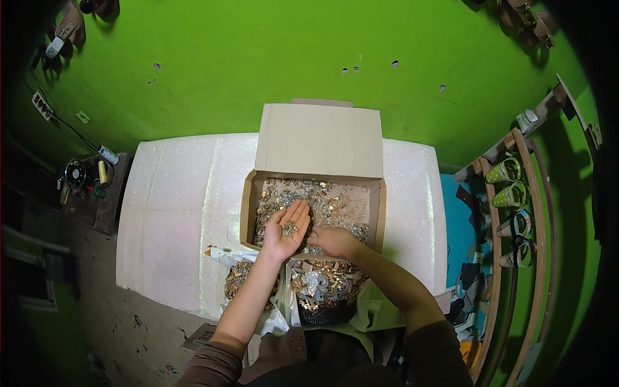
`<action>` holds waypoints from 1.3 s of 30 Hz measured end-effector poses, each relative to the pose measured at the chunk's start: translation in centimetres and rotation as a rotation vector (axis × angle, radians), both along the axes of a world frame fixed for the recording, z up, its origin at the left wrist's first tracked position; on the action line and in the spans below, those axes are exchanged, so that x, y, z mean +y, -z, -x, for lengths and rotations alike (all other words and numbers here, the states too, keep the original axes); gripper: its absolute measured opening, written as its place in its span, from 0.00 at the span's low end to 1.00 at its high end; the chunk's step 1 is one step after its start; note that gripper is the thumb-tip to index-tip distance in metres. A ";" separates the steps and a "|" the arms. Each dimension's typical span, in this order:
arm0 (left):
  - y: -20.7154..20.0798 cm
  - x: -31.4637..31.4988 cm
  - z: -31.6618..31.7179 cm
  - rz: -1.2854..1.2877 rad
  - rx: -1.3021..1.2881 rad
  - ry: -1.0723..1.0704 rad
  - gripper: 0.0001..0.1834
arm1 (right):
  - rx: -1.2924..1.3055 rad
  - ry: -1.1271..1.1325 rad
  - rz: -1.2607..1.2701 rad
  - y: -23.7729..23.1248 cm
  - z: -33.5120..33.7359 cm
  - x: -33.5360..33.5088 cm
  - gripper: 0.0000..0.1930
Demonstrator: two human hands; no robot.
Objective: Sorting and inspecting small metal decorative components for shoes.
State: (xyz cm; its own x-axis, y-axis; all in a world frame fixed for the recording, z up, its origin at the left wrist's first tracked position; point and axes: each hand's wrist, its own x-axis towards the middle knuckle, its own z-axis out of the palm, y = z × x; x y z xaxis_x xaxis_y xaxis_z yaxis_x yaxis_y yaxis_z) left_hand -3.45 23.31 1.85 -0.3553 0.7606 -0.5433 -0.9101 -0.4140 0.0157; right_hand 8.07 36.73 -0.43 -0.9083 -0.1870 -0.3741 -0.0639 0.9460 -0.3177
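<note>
On the white table stands a cardboard box (pixel 247 216) with its lid raised, holding many small gold and silver metal fittings (pixel 351 213). My left hand (pixel 287 232) is palm up over the box's left part, with a small pile of the fittings (pixel 289 229) on its palm and its fingers stretched out. To its right, my right hand (pixel 332 240) reaches over the box's near wall. Its fingers are curled down among the fittings, and what they pinch is hidden. Nearer to me sits a dark container (pixel 322 314) heaped with gold and silver pieces.
Left of the container, a white plastic bag (pixel 276 319) holds more metal pieces. The table (pixel 174 206) has a glittery white cover and meets a green wall (pixel 225 58). A wooden rack (pixel 490 258) with sandals stands right. Spools (pixel 76 173) sit on a small table at left.
</note>
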 end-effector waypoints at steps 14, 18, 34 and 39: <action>0.2 -0.3 0.0 -0.015 0.001 -0.002 0.20 | -0.113 0.346 0.654 -0.3 0.8 3.9 0.11; -0.2 0.1 -0.5 0.023 0.021 0.013 0.20 | -0.170 0.616 1.013 -3.7 1.4 4.8 0.07; 0.9 0.6 -3.3 0.069 0.004 0.047 0.13 | 0.092 0.204 0.317 -11.7 3.9 -1.3 0.14; 1.1 -0.3 -2.8 0.069 0.010 -0.005 0.10 | 0.198 0.220 0.423 -12.7 3.1 -2.0 0.13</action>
